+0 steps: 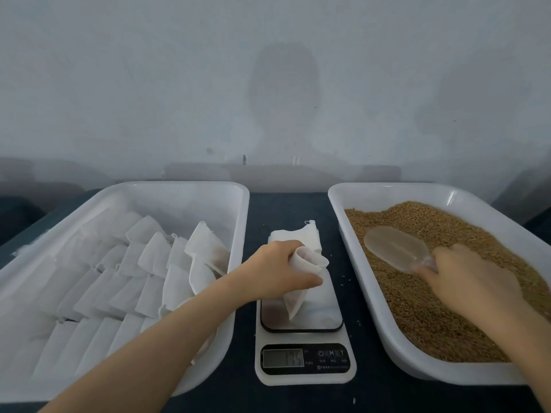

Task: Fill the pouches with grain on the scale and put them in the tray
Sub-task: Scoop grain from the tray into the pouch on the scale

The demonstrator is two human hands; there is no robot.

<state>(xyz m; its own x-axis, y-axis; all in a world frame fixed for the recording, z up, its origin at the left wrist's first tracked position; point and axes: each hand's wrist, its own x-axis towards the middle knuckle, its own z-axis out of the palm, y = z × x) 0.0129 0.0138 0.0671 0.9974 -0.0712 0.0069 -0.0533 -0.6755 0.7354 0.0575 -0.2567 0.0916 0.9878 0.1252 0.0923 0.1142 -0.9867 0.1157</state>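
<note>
Your left hand point(280, 268) pinches the pouch point(301, 281) open at its mouth over the scale point(304, 338); right hand point(468, 278) grips the scoop point(393, 247) in the grain point(432, 308). Pouch looks light and floppy, so hold it by the rim.

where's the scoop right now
In the head view, the clear scoop lies on the grain in the white tray on the right, just right of the scale, its handle held by the right hand.
</note>
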